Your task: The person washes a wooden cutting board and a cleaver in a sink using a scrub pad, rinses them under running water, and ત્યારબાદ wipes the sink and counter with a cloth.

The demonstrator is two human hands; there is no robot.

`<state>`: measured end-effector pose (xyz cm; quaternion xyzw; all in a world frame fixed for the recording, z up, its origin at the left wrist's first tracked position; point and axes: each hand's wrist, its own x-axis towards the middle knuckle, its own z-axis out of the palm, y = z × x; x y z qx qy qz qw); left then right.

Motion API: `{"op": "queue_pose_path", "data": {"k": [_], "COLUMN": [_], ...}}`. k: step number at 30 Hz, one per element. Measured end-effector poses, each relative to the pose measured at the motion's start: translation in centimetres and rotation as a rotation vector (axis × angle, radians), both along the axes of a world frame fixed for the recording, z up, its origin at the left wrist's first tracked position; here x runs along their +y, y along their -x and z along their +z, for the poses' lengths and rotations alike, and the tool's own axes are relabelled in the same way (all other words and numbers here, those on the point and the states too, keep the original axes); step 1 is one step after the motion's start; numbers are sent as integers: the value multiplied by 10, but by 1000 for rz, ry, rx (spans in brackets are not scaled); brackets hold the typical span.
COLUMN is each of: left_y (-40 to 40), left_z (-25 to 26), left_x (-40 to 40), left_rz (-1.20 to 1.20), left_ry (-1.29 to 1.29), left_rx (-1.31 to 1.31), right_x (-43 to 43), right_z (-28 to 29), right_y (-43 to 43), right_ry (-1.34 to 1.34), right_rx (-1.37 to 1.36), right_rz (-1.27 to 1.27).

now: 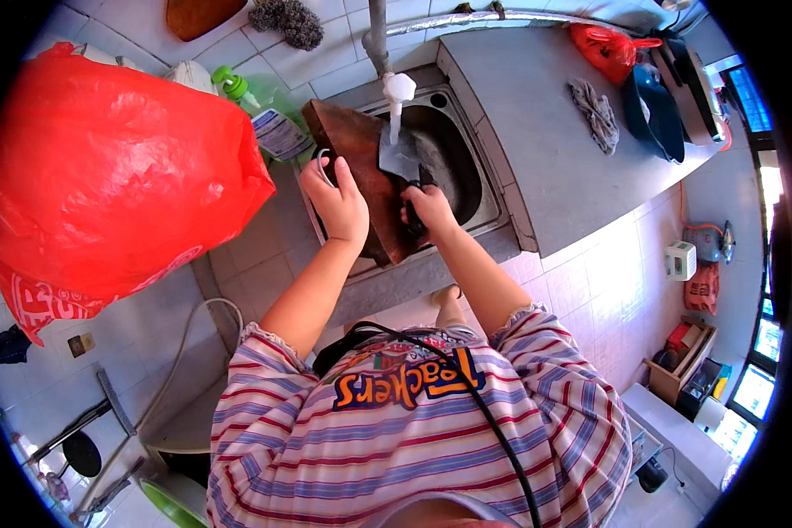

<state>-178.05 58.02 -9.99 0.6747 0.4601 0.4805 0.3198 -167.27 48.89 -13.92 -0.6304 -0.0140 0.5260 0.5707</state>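
Note:
My left hand (338, 201) grips the metal handle of a brown wooden cutting board (363, 158). The board lies tilted over the left side of a steel sink (495, 198). In my right hand (430, 210) is the black handle of a cleaver (399, 158). Its broad blade is under the white tap (398, 87), where water seems to run onto it. The blade overlaps the board's right edge, and I cannot tell whether the two touch.
A large red plastic bag (125, 178) bulges at the left, beside a green pump bottle (284, 132). A grey rag (594, 115), a dark teal basin (650, 115) and a small red bag (607, 53) lie on the right counter (521, 132). Steel scrubbers (287, 23) hang behind.

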Motion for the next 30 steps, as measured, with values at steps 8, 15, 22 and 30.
{"op": "queue_pose_path", "data": {"k": [8,15,22,30], "left_y": [4,2,1,5], "left_z": [-6,-5,-4,-1], "left_x": [2,2,1,4], "left_rz": [24,15,6,56], "left_ry": [1,-3,-3,-238], "left_rx": [-6,-7,-41,133], "right_x": [39,69,60,-9], "right_z": [-21,-4,-9,7], "right_y": [3,0,-9,-9], "right_ry": [-4,-42,-99,222], "right_rx": [3,94,95,-1156], "right_rz": [-164,-395,-411,310]}}
